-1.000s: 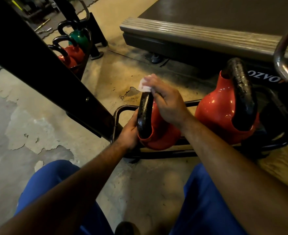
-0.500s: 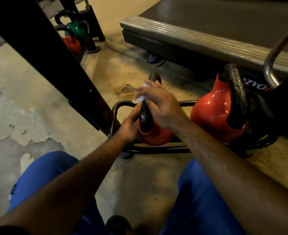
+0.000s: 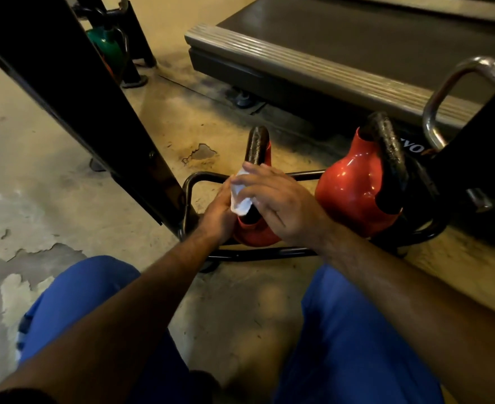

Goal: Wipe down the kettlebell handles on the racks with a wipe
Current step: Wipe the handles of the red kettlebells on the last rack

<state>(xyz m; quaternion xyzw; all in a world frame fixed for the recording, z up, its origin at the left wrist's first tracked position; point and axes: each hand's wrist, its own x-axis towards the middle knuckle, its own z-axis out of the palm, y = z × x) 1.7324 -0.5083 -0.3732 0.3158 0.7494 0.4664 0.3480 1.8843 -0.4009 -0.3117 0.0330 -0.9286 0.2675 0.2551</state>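
Kettlebells number three in view: two red ones on the low black tube rack near centre, and one green kettlebell far off at eleven o'clock, partly hidden behind a dark slanted beam. The smaller red kettlebell sits at the rack's nine o'clock end; its black handle rises toward twelve o'clock. The larger red kettlebell stands just beside it at three o'clock, with its own thick black handle.

One white wipe is pressed against the lower part of the small kettlebell's handle, between the two hands. The right hand curls over it from three o'clock, fingers bent around wipe and handle. The left hand comes in from seven o'clock and braces the bell's side; whether its fingers close around anything cannot be told, since the wipe and handle hide them.

Two blue trouser legs fill the six o'clock edge. One treadmill deck lies at one o'clock, and one chrome loop at three o'clock. Concrete floor with peeling patches spreads toward nine o'clock.
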